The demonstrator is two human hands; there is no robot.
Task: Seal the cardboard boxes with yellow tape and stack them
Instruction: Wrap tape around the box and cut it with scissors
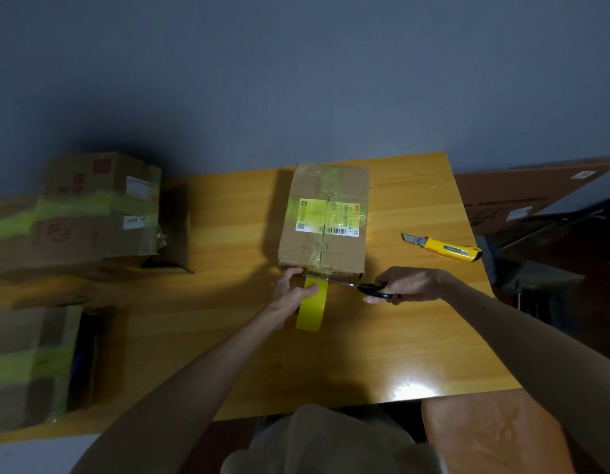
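Grey wall behind, yellow-wood table in front. Far left: stacked boxes w/ yellow bands round them, and another taped box nearer, lower left. Mid-table: cardboard box w/ shipping label, tape across its top. Left hand is at the box's near edge, thumb curled over the yellow tape roll, gripping it on edge just beside the box. Tape runs from roll to box edge. Scissors point at that strip from the right. Right hand is curled round their black handles. Utility knife lies apart, right of the box.
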